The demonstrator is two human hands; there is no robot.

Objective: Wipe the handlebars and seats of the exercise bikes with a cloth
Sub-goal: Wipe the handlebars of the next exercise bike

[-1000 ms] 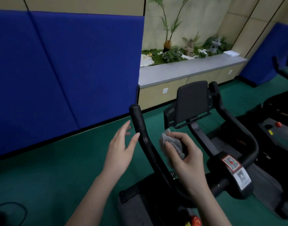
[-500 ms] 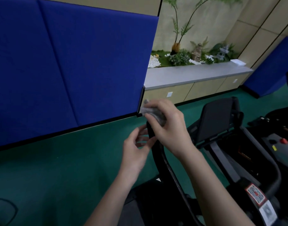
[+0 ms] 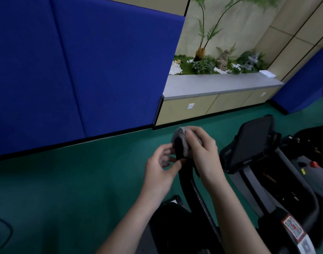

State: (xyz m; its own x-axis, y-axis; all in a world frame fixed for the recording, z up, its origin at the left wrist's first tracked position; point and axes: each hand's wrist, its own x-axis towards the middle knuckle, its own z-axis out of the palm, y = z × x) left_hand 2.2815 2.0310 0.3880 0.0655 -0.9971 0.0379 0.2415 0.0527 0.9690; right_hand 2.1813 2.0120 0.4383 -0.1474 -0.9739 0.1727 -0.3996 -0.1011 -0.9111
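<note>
Right hand (image 3: 202, 153) is clamped around the grey cloth (image 3: 182, 138), fingers curled over it. The cloth caps the top end of the black handlebar (image 3: 187, 182), bunched over the tip. Left hand (image 3: 161, 166) sits just left of the handlebar, right under the cloth. Its fingers are loosely curled and its thumb tip is at the bar, holding nothing that I can see.

Step looks like wiping the grip end, with most of the bar below the cloth still to do.

To do it well:
- Keep the cloth wrapped fully round the tube, twist at the tip, then drag down the handlebar in one firm stroke so the far side gets covered too.
- The left hand should steady the bar lower down, out of the cloth's path.
- Risk: the cloth is bunched, so it may touch the bar only in patches. Spread it flatter first.

The console panel (image 3: 252, 142) stands right of the handlebar, well apart.
</note>
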